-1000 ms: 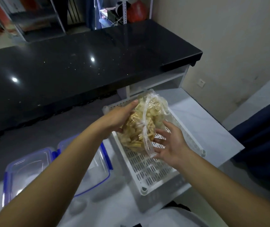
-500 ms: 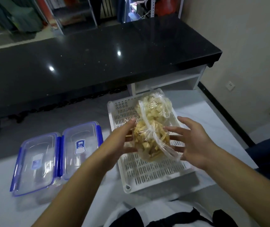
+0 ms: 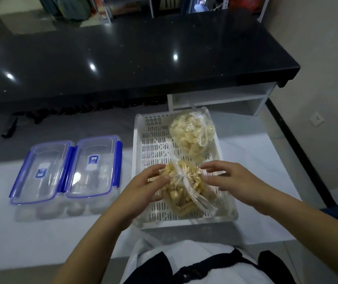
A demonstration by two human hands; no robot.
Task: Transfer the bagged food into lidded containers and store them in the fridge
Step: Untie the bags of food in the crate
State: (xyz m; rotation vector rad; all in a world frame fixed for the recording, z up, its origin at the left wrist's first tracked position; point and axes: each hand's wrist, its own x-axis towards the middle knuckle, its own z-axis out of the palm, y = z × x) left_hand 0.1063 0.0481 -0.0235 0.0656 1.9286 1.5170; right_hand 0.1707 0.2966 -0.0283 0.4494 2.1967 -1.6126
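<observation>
A crinkled clear plastic bag of yellowish stick-shaped snacks (image 3: 181,186), knotted at the top, sits over the near end of a white perforated plastic tray (image 3: 153,144) on the pale table (image 3: 41,238). The left hand (image 3: 143,189) grip is closed on the bag's left side; the right hand (image 3: 231,181) rests spread-fingered against its right. A second, paler bag (image 3: 191,134) lies behind. Two clear blue-latched lidded containers (image 3: 67,169) stand to the left.
</observation>
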